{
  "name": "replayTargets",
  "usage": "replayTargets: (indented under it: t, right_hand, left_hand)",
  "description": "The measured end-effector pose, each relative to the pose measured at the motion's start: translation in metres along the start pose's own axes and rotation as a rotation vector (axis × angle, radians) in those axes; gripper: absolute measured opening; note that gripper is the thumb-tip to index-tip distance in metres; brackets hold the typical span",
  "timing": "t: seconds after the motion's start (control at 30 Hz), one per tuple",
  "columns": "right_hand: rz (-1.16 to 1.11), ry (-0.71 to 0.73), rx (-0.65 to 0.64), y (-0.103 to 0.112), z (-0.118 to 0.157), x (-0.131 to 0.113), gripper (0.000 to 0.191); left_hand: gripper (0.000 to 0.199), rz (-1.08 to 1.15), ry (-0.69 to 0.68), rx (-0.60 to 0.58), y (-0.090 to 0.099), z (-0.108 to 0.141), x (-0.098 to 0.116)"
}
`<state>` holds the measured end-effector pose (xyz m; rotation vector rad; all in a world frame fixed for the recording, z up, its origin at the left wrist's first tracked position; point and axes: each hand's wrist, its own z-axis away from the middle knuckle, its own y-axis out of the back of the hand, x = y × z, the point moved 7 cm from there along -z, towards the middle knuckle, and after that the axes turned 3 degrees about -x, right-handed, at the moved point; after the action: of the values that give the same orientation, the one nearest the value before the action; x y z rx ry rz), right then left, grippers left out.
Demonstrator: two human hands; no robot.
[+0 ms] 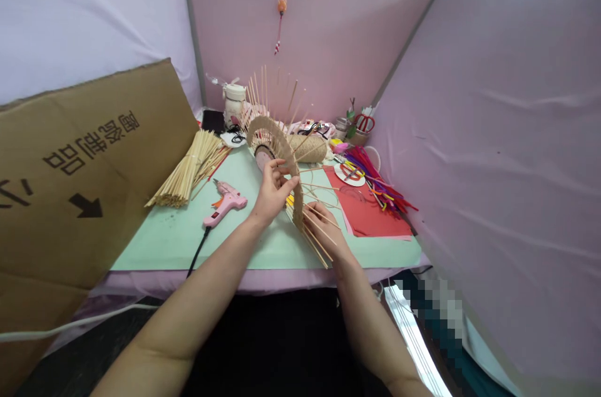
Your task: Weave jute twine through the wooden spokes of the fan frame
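A cardboard ring [297, 216] is held up on edge above the middle of the table, with many thin wooden sticks [291, 95] poking outward around it. My left hand [275, 190] grips the ring's near left side, thumb and fingers closed at its rim. Low on the right side, my right hand [323, 225] is curled among the sticks by the ring's lower edge; sticks cross in front of its fingers, so its exact hold is partly hidden. A pinkish round piece with a dark rim [263, 156] shows inside the ring.
A pink glue gun [226, 201] lies left of my hands, its cord running off the front edge. Beyond it are bundled wooden sticks [188, 171] and a leaning cardboard sheet [94, 184]. Twine [307, 148], red paper [370, 209] and pipe cleaners [387, 187] lie rightward.
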<state>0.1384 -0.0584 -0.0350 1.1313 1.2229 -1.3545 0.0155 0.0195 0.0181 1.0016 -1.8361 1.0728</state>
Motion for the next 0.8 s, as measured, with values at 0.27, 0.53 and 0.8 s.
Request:
replayTargets:
  t: [0.27,0.53,0.8]
  right_hand:
    - [-0.161,0.011,0.05,-0.005,-0.007,0.003,0.032]
    - [-0.166,0.025,0.038,-0.004,-0.006,0.005,0.03]
    - [-0.17,0.013,0.067,-0.002,-0.008,0.003,0.03]
  left_hand:
    - [0.06,-0.26,-0.014,-0.091,0.01,0.007,0.006]
    - [0.071,-0.583,-0.046,-0.065,0.01,0.014,0.013]
    - [0.057,-0.579,-0.108,0.058,0.018,0.021,0.014]
